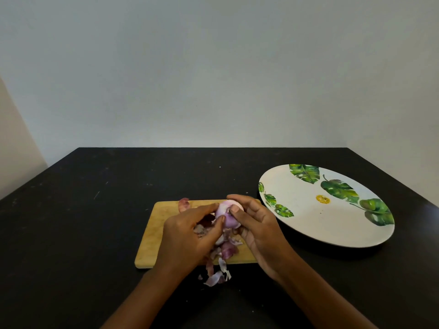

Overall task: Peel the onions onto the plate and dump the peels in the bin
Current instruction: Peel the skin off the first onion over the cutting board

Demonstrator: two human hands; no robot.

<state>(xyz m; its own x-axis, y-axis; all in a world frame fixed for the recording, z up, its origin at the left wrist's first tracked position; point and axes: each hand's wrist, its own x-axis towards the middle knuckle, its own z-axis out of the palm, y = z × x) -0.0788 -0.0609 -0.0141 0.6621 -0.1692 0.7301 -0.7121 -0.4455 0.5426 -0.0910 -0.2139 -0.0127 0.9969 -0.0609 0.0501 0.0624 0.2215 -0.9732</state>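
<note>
Both hands hold one onion [227, 216] just above the board [152, 233]. The right hand [259, 230] cups it from the right, fingers curled round the far side and thumb pressed on its top. The left hand [190, 236] pinches at its left side with thumb and forefinger. The onion looks mostly bare (pale purple, with a white patch on top). Peels [223, 252] lie heaped under the hands, some spilling off the near edge onto the table [71, 233]. The plate [297, 205] sits to the right, just beside the board.
</note>
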